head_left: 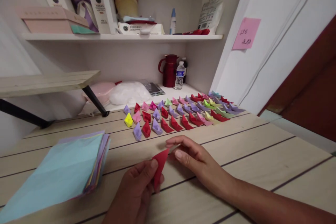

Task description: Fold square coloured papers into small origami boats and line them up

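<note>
My left hand [141,182] pinches a folded piece of red paper [160,168] between thumb and fingers, above the striped wooden table. The paper has a pointed upper corner and a slanted edge. Close to that corner is my right hand [194,157], its fingers apart and curved, with nothing seen in it. Beyond both hands stand rows of small folded paper boats [175,123] in red, purple, pink, yellow and green. To the left lies a stack of coloured paper sheets [60,168], light blue on top.
A small raised wooden stand [49,81] with black legs is at the left. Behind the boats are a clear plastic bag [130,92], a dark red jug [169,71] and a water bottle [179,76]. A white shelf [126,37] runs above them.
</note>
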Motion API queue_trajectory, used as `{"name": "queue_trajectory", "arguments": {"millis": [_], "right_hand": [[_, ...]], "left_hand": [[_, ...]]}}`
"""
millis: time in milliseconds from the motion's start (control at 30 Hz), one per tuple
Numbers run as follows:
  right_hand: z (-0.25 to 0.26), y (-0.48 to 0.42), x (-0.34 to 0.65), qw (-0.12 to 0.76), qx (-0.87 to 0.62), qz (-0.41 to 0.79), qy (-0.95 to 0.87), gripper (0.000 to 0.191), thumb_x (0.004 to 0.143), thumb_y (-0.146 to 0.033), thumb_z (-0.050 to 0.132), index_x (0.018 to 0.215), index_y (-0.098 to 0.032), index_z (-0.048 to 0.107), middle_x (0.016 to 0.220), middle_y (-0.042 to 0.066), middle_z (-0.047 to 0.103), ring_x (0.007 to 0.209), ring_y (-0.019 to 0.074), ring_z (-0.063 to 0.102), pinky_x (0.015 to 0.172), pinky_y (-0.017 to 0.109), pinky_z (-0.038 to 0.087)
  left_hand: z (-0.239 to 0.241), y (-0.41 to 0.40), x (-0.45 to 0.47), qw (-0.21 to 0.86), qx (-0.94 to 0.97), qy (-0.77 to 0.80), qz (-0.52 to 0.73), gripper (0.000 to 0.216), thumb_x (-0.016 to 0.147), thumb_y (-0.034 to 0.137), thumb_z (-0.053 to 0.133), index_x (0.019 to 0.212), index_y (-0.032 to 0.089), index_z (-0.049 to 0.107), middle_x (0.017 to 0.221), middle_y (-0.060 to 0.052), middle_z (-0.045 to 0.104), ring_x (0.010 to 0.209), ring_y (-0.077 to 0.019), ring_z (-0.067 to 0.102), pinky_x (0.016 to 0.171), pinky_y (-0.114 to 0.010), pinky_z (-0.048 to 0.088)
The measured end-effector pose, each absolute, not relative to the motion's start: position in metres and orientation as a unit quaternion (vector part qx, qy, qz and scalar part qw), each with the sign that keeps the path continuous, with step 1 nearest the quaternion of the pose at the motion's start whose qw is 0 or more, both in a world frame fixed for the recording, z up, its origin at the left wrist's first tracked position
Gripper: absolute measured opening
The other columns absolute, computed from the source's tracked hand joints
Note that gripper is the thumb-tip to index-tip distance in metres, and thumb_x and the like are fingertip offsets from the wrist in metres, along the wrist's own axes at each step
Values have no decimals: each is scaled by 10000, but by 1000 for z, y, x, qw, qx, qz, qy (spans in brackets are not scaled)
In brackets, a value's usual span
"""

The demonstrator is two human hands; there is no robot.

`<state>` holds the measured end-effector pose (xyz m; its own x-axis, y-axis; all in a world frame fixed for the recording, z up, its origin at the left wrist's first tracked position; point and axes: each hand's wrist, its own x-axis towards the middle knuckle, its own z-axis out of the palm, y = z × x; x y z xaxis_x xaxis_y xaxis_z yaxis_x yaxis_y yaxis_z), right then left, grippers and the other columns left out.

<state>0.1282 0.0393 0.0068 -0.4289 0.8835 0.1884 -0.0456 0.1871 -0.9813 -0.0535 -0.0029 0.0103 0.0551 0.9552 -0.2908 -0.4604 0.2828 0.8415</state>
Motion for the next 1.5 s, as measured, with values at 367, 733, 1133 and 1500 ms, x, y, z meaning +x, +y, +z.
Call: {"name": "queue_trajectory", "arguments": {"millis": [367, 733, 1133, 1500], "right_hand": [[15, 37, 134, 457, -314, 358, -751, 279, 881, -308, 660, 1159, -296, 640, 1258, 63, 547, 1239, 231, 483, 1074, 403, 360], [6, 35, 129, 358, -230, 666, -613, 370, 856, -326, 699, 1192, -181, 646, 918, 60, 710, 883, 194, 673, 866, 367, 503], [11, 36, 128, 380, -242, 654, -608, 256, 860, -273, 699, 1113, -241, 727, 977, 30, 691, 900, 143, 627, 834, 261, 499], [10, 34, 126, 367, -235, 708, -556, 246, 846, -225, 676, 1082, -159, 699, 876, 52, 718, 818, 160, 667, 820, 323, 489]], "left_hand": [[11, -4, -51, 694, 293, 426, 501, 323, 605, 424, 856, 583, 143, 697, 514, -7, 648, 476, -55, 482, 507, -187, 310], [-11, 1, -49, 650, 365, 427, 512, 377, 641, 496, 811, 591, 141, 695, 523, -7, 642, 506, -93, 515, 523, -225, 360], [1, 0, -50, 693, 318, 423, 489, 331, 565, 448, 869, 622, 155, 725, 528, 8, 648, 506, -88, 536, 544, -216, 400], [-4, 0, -46, 643, 389, 442, 490, 350, 656, 475, 784, 558, 182, 618, 485, 33, 586, 513, -99, 488, 563, -229, 366]]}}
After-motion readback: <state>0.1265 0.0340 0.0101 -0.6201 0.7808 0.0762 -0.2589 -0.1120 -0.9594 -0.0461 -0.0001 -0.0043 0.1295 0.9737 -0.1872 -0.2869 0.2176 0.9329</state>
